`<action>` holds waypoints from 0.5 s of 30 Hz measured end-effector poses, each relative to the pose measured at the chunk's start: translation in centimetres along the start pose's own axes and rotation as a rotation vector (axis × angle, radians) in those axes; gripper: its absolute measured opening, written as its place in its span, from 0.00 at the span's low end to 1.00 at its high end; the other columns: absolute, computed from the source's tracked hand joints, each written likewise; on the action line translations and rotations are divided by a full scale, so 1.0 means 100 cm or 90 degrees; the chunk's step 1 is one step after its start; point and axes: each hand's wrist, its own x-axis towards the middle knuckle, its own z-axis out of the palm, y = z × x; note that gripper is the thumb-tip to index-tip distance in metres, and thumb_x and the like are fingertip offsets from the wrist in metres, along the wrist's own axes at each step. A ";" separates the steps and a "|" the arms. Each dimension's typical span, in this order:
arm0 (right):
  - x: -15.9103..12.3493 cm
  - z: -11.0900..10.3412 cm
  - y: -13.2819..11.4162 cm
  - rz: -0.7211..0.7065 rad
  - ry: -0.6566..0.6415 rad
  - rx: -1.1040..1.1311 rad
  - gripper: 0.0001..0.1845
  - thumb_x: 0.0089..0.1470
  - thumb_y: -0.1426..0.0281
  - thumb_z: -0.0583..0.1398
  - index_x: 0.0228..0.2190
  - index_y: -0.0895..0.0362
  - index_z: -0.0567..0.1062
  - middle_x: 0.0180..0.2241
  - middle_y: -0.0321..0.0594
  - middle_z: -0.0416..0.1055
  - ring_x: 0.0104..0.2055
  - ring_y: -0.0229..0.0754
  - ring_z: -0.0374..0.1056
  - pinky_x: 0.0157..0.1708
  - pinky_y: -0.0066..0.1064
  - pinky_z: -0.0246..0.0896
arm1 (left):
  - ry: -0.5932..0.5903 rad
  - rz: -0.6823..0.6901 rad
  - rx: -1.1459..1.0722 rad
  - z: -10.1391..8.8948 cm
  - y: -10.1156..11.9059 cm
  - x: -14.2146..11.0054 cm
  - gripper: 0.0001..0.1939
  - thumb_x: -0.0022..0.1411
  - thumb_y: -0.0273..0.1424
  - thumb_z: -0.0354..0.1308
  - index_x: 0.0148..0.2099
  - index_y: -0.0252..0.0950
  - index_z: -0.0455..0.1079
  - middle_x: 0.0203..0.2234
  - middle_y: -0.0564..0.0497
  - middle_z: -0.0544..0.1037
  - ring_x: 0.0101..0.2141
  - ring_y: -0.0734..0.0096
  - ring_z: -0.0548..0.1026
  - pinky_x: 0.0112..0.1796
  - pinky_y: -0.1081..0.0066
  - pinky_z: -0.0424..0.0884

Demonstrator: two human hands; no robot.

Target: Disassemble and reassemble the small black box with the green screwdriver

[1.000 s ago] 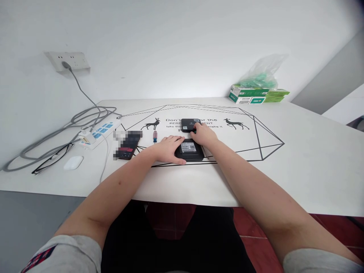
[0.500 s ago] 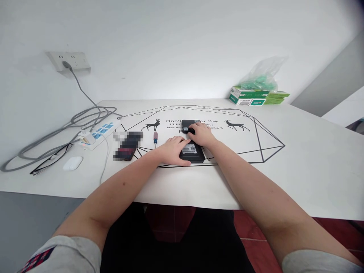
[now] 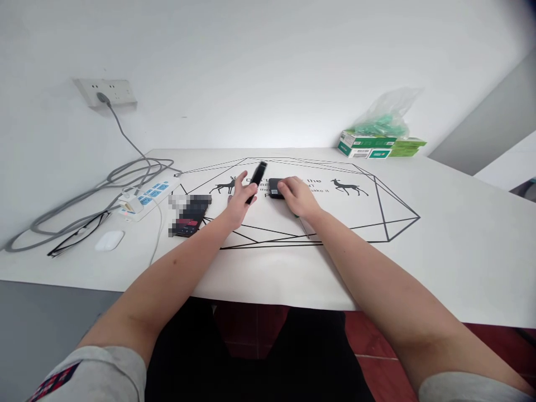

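Note:
My left hand [image 3: 240, 201] grips a flat black case [image 3: 258, 177] between thumb and fingers and holds it up, tilted nearly edge-on above the table. At the middle of the printed mat, my right hand [image 3: 299, 195] is closed over the right side of a smaller black box [image 3: 274, 187] with a small white label. That box lies on the table and is partly hidden by the fingers. Under the right palm a thin metal shaft [image 3: 305, 228] and a bit of green stick out. My left hand largely covers the screwdriver beside it.
A phone [image 3: 190, 216], partly blurred out, lies left of the hands. Beyond it are a power strip [image 3: 151, 196], glasses [image 3: 79, 234], a white earbud case [image 3: 109, 240] and coiled grey cable [image 3: 39, 215]. Green-and-white boxes [image 3: 368, 139] with a plastic bag stand at the back right.
My left hand has lifted the flat black case off the table, moved it up and left, and turned it on edge. My right hand stays at the smaller box.

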 end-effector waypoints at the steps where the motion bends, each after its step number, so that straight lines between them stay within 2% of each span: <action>1: -0.003 0.002 -0.003 -0.050 -0.035 0.051 0.25 0.73 0.54 0.50 0.52 0.56 0.77 0.57 0.55 0.79 0.59 0.56 0.73 0.64 0.50 0.65 | 0.000 -0.007 -0.078 0.002 -0.002 0.000 0.44 0.66 0.41 0.68 0.77 0.58 0.52 0.57 0.50 0.76 0.61 0.58 0.75 0.64 0.54 0.68; 3: -0.009 0.007 -0.011 -0.109 -0.122 0.150 0.31 0.73 0.49 0.51 0.62 0.58 0.71 0.60 0.56 0.78 0.55 0.53 0.77 0.61 0.48 0.69 | -0.030 -0.001 -0.181 0.006 -0.004 0.000 0.46 0.64 0.37 0.70 0.76 0.60 0.51 0.52 0.52 0.77 0.55 0.61 0.78 0.60 0.54 0.73; 4: -0.012 0.010 -0.015 -0.113 -0.163 0.195 0.36 0.73 0.47 0.50 0.67 0.59 0.67 0.61 0.57 0.77 0.51 0.52 0.79 0.59 0.48 0.71 | -0.042 -0.006 -0.208 0.007 -0.005 -0.001 0.47 0.62 0.35 0.72 0.75 0.60 0.52 0.49 0.53 0.77 0.52 0.61 0.79 0.58 0.54 0.75; 6: -0.016 0.017 -0.022 -0.109 -0.200 0.254 0.40 0.72 0.44 0.52 0.71 0.58 0.61 0.65 0.58 0.75 0.50 0.52 0.80 0.56 0.47 0.74 | -0.048 -0.013 -0.228 0.010 -0.005 -0.002 0.48 0.60 0.30 0.73 0.74 0.58 0.54 0.44 0.55 0.77 0.46 0.64 0.79 0.55 0.56 0.77; 8: -0.018 0.023 -0.026 -0.083 -0.188 0.265 0.42 0.69 0.44 0.58 0.71 0.57 0.62 0.67 0.57 0.73 0.55 0.54 0.79 0.57 0.47 0.74 | -0.032 -0.020 -0.227 0.011 -0.005 -0.003 0.48 0.58 0.25 0.73 0.73 0.56 0.55 0.41 0.56 0.77 0.43 0.67 0.79 0.52 0.60 0.79; 10: -0.018 0.027 -0.027 -0.033 -0.152 0.235 0.39 0.67 0.47 0.63 0.68 0.57 0.68 0.64 0.54 0.77 0.57 0.55 0.78 0.59 0.47 0.73 | -0.013 -0.027 -0.226 0.011 -0.005 -0.002 0.49 0.57 0.20 0.71 0.73 0.55 0.57 0.41 0.56 0.78 0.42 0.69 0.79 0.52 0.63 0.80; 13: -0.013 0.031 -0.024 0.008 -0.114 0.165 0.34 0.65 0.55 0.67 0.65 0.59 0.73 0.64 0.55 0.77 0.59 0.54 0.77 0.61 0.48 0.73 | 0.033 -0.030 -0.225 0.010 -0.008 0.003 0.49 0.57 0.14 0.67 0.73 0.53 0.58 0.46 0.54 0.80 0.46 0.69 0.81 0.54 0.62 0.80; 15: -0.010 0.033 -0.020 0.015 -0.094 0.124 0.32 0.64 0.59 0.68 0.65 0.59 0.75 0.65 0.55 0.76 0.60 0.54 0.77 0.62 0.47 0.73 | 0.088 -0.038 -0.201 0.008 -0.012 0.007 0.45 0.60 0.14 0.67 0.72 0.49 0.60 0.50 0.49 0.80 0.50 0.68 0.81 0.56 0.61 0.80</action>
